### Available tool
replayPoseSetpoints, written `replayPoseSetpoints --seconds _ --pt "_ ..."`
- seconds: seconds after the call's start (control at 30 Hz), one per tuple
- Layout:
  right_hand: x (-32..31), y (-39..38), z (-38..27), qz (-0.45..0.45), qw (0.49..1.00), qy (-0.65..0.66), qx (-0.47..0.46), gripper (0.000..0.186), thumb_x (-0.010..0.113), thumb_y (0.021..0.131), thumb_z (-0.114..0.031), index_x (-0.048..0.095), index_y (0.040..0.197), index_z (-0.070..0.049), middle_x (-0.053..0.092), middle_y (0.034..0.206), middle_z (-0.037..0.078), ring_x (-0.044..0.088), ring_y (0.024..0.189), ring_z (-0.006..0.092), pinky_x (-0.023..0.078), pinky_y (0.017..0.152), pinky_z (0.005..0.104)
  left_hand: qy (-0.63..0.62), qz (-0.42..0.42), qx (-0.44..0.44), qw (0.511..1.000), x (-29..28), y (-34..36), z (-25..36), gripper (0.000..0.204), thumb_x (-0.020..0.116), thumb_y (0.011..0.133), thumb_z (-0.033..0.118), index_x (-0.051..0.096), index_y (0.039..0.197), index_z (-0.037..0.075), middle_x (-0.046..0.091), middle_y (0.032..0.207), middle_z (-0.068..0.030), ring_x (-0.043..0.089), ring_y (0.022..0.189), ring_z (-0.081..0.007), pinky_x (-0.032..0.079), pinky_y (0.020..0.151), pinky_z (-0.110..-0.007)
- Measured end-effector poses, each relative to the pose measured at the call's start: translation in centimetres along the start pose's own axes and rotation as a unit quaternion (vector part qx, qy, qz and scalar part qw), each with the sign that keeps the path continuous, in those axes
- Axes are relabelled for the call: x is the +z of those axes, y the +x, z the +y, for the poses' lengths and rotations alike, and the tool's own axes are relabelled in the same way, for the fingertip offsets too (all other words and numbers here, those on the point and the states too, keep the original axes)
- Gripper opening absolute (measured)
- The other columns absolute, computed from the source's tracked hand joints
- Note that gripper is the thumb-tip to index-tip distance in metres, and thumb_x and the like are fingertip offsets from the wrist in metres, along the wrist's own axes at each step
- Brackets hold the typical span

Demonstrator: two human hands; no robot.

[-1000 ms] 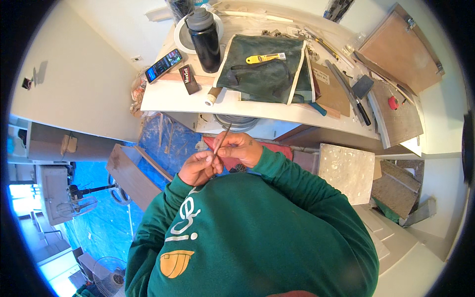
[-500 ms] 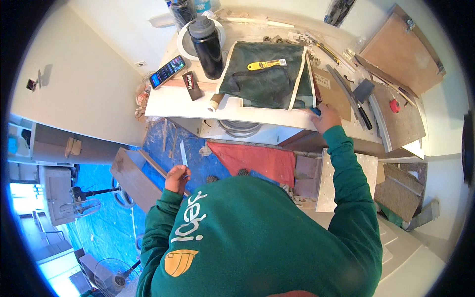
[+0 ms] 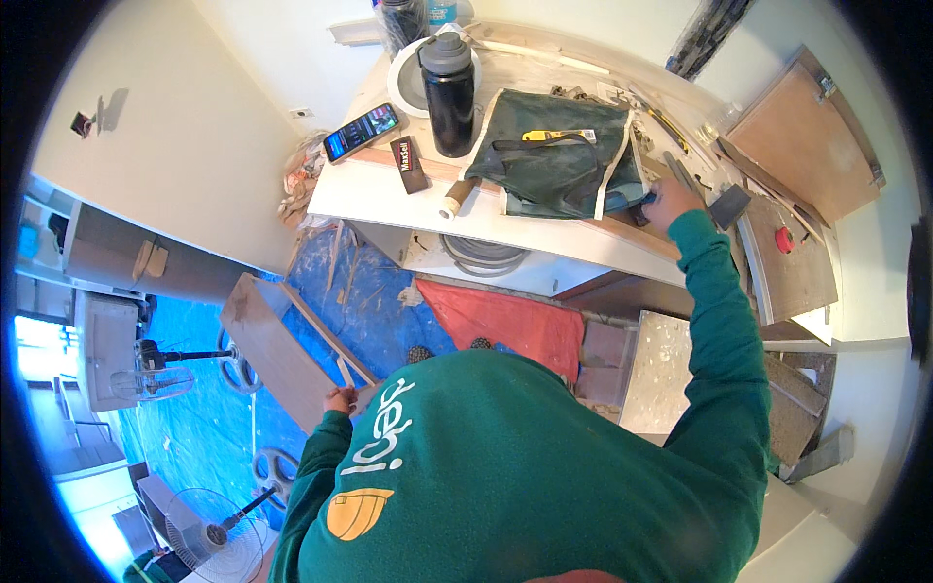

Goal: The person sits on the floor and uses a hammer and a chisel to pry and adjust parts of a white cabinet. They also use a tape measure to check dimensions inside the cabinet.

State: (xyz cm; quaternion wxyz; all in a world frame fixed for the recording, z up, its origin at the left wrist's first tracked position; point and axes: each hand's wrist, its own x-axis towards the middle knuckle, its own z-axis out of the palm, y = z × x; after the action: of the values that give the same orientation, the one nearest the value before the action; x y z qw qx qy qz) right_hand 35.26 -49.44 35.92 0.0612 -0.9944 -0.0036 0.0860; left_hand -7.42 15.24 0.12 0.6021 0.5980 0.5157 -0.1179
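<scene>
My left hand is closed around a thin pale strip, whose tip points up beside a brown wooden panel. What the strip is cannot be told. Over the white worktop, my right hand has its fingers closed at the right corner of a dark green fabric bag. A dark bluish bit shows at those fingertips, too small to name. On the bag lies a yellow utility knife. A cardboard roll pokes out at its left corner.
Left of the bag are a black bottle, a phone and a small dark box. A red tape measure rests on boards at right. Below are coiled grey hose, a red sheet and fans on blue sheeting.
My left hand has dropped lower with the pale strip, which now looks shorter. My right hand has risen slightly at the bag's corner, and the bag has bunched a little. The whole view has shifted.
</scene>
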Motion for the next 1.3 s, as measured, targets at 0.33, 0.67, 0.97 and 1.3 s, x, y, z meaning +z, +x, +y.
replayPoseSetpoints --seconds 0.33,0.67,0.97,1.3 --pt "-11.9 0.2 -4.4 -0.046 0.985 -0.163 0.01 0.028 0.08 0.067 -0.024 0.072 0.087 -0.006 0.071 0.088 0.017 0.069 0.084 0.0332 0.053 0.076 0.0416 0.174 0.021 0.035 0.984 -0.5 -2.8 -3.1 0.014 0.066 0.085 0.021 0.065 0.084 0.008 0.067 0.074 -0.0057 0.06 0.061 -0.0183 0.045 0.05 -0.035" --pt "-15.6 2.3 -1.6 -0.017 0.992 -0.126 0.006 0.03 0.084 0.066 -0.018 0.07 0.087 -0.001 0.07 0.084 0.018 0.068 0.082 0.0312 0.052 0.074 0.0418 0.14 0.007 0.06 0.988 -0.7 -0.2 -3.7 0.013 0.066 0.087 0.02 0.067 0.088 0.007 0.067 0.074 -0.0065 0.06 0.06 -0.0173 0.045 0.048 -0.033" --pt "-16.4 1.3 0.5 -0.013 0.992 -0.123 -0.032 0.035 0.081 0.072 -0.03 0.069 0.076 0.003 0.065 0.078 0.022 0.064 0.076 0.0372 0.051 0.077 0.0441 0.032 0.046 -0.016 0.998 -0.3 -0.9 -2.8 0.014 0.065 0.088 0.02 0.066 0.091 0.007 0.066 0.073 -0.0061 0.057 0.057 -0.016 0.046 0.049 -0.033" --pt "-16.6 -3.2 14.7 0.069 0.986 0.152 -0.026 0.025 0.071 0.086 -0.026 0.067 0.089 -0.001 0.061 0.078 0.002 0.055 0.075 0.0143 0.046 0.069 0.033 0.117 -0.003 0.033 0.993 -3.4 2.3 -10.2 0.018 0.069 0.085 0.023 0.072 0.092 0.007 0.069 0.075 -0.0068 0.063 0.061 -0.0169 0.05 0.052 -0.034"
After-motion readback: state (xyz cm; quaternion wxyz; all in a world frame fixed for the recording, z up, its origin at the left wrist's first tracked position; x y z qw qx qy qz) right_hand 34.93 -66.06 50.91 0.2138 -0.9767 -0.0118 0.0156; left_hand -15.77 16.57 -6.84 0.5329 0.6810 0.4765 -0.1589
